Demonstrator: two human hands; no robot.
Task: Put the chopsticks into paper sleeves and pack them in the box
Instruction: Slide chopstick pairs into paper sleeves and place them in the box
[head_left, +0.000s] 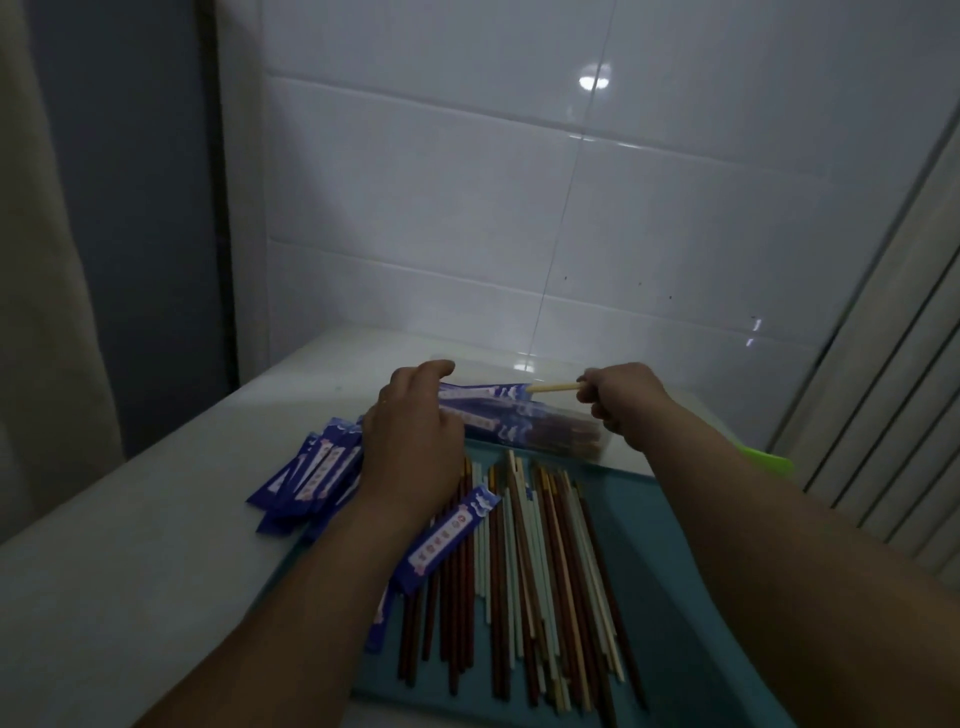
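Chopsticks (519, 571) lie loose in a spread across a teal mat (675, 571) in the head view. They are dark brown, reddish, tan and pale, and all run roughly away from the person. The mat sits on a white counter (130, 545) pushed up against a tiled wall (467, 208), and the light is dim.

Beyond the mat's far edge, both hands are raised over a clear box (587, 441). The left hand (415, 441) shows its back to the camera, with its fingers curled round the left end of a blue paper sleeve (483, 393) held level. The right hand (618, 400) is closed tight, pinching the end of a pale chopstick (553, 387). Only a short length of that stick shows between the fingers and the sleeve's mouth; the rest is inside the paper.

The box lies crosswise behind the mat and holds filled sleeves and some dark sticks, though how many I cannot tell through the plastic.

A heap of blue sleeves (311, 470) lies on the counter just left of the mat, partly under the left wrist. One single sleeve (452, 540) rests slantwise on top of the loose sticks. A green object (769, 460) pokes out past the right forearm.
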